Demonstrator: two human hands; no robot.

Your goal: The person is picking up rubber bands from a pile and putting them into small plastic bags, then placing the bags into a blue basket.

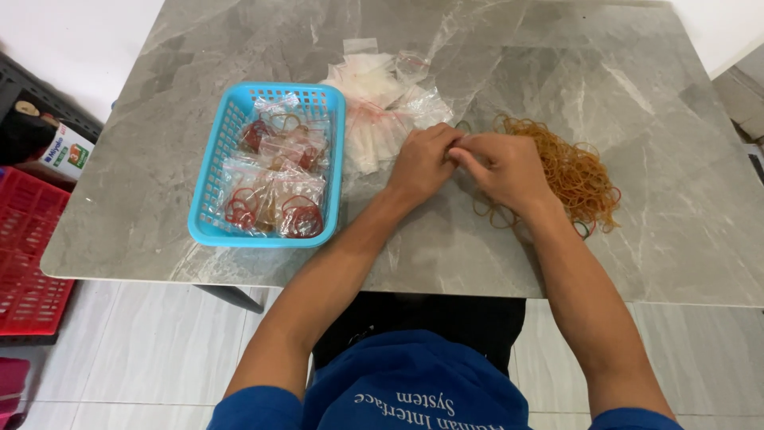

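My left hand [426, 162] and my right hand [503, 167] meet fingertip to fingertip over the grey marble table [159, 159]. Their fingers are pinched together, and what lies between them is too small to make out. Just right of my right hand lies a loose heap of tan rubber bands [577, 171], partly hidden by that hand. A pile of small clear zip bags [378, 103] sits just beyond my left hand. To the left stands a blue plastic basket [208, 191] with several clear bags of red and tan rubber bands inside.
A red crate [28, 255] and a dark crate with a small carton [64, 151] stand on the floor left of the table. White floor tiles show below the table's near edge.
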